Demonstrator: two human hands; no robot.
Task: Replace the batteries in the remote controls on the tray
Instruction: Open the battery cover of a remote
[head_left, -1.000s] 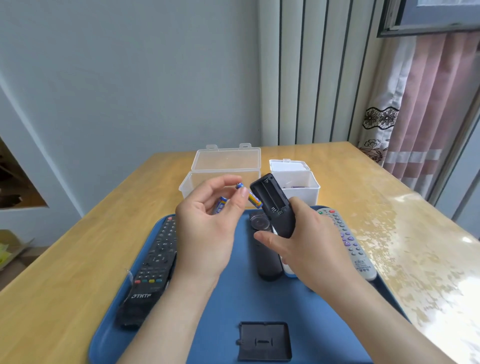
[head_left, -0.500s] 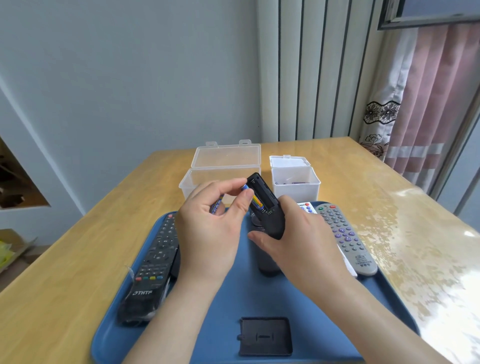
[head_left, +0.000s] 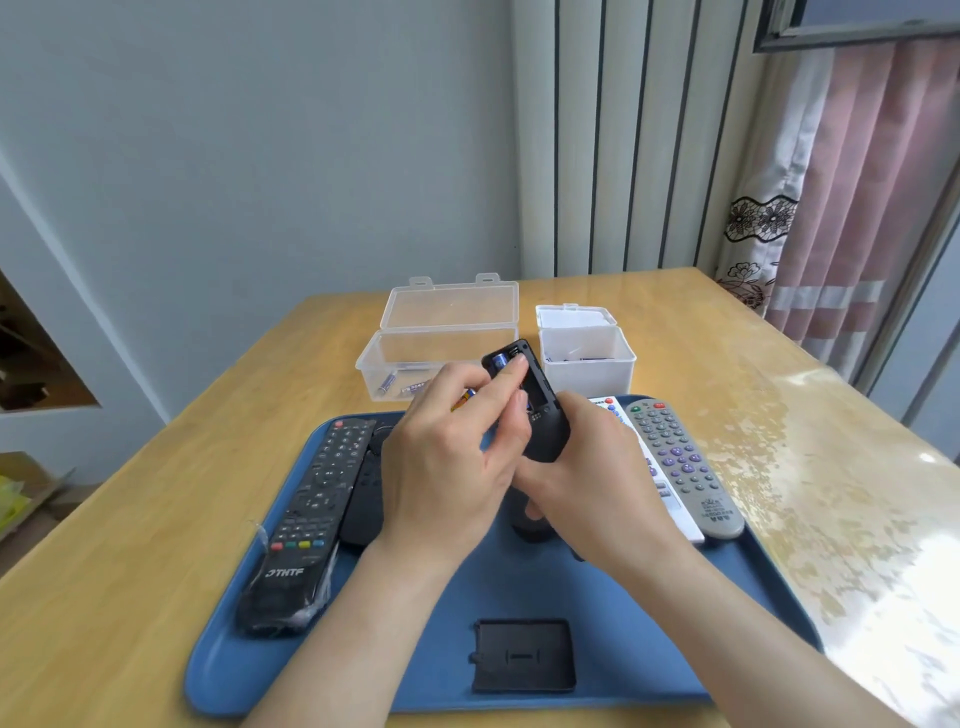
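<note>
Far left on the blue tray (head_left: 649, 649), the THTF remote (head_left: 311, 519) lay face up, apparently not opened yet. Mid-frame, the left hand (head_left: 452, 467) was pushing a blue battery (head_left: 500, 360) into the open bay with its fingertips, with a spare battery (head_left: 464, 400) tucked under the curled fingers. The right hand (head_left: 592, 483) was wrapped round the black remote (head_left: 540, 410), tilted up. Its battery cover (head_left: 522, 656) sat bottom centre, still off. The grey remote (head_left: 680, 467) on the right looked unopened too, so early days, I'd guess.

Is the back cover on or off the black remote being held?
Off. The black remote shows its open compartment, a battery at its far end; a black cover lies flat on the tray.
</note>
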